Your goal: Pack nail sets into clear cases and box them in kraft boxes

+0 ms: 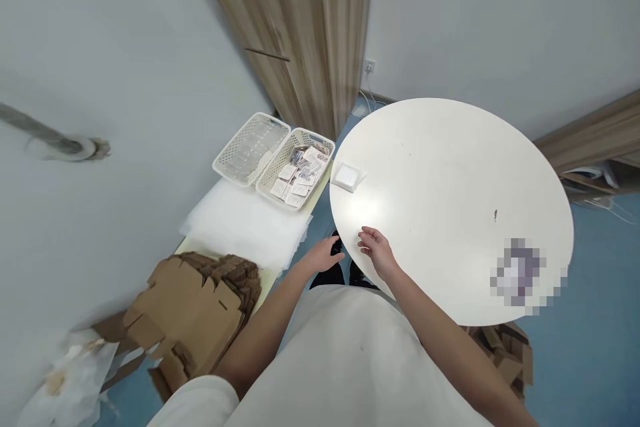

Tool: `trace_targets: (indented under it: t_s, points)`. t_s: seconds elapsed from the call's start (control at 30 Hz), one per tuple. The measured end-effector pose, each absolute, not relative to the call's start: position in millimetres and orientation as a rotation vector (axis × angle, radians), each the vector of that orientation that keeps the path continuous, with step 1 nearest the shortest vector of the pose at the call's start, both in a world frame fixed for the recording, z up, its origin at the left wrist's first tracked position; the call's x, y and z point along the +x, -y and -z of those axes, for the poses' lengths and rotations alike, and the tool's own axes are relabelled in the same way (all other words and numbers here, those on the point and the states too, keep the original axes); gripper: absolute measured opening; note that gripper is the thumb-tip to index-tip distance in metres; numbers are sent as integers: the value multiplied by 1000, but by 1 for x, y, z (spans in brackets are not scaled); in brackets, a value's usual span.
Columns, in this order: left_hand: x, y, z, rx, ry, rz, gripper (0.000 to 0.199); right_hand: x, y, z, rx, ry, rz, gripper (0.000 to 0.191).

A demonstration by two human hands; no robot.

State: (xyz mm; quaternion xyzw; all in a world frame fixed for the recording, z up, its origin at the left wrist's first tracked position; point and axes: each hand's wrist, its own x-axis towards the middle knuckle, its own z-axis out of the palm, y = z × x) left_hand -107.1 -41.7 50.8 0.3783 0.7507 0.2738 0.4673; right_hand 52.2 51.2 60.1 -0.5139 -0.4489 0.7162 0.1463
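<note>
My left hand [324,255] is in the air just off the near left edge of the round white table [450,167], fingers apart and holding nothing. Over the table's near left rim is my right hand [376,250], its fingers loosely bent and apart, with nothing in them. A small white packet in a clear sleeve [349,177] lies on the table's left side, beyond both hands. Left of the table, a white basket [327,140] holds several small cards and packets. Beside it stands another white basket [239,125] with clear plastic pieces inside.
White sheets [245,220] and a stack of flat brown cardboard boxes [185,313] lie at my left. More cardboard [510,353] is below the table at right. A blurred-out item [520,273] lies on the table's right. A wood-grain cabinet [295,47] stands ahead.
</note>
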Motion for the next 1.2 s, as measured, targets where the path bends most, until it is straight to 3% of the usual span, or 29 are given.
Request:
trace_targets:
  t_s: [0.13, 0.43, 0.6, 0.73, 0.93, 1.13, 1.2]
  points:
    - [-104, 87, -68, 896, -1842, -583, 59, 46, -28, -64, -1406, 1333, -2186, 38]
    - [-139, 192, -118, 750, -2306, -884, 51, -2, 21, -73, -1112, 1862, -2199, 33]
    - [-166, 279, -119, 716, -2531, -778, 51, -54, 76, -79, -616, 2480, -1905, 30]
    - [-180, 351, -89, 569, -2632, -593, 51, -98, 133, -76, -309, 2869, -1526, 37]
    - [-178, 425, -44, 386, -2563, -645, 51, -125, 185, -52, -456, 3074, -1049, 56]
    - [-162, 434, -44, 514, -2539, -826, 79, -140, 200, -50, -375, 3301, -848, 24]
    - [-157, 424, -47, 624, -2560, -776, 77, -147, 203, -52, -422, 3328, -734, 19]
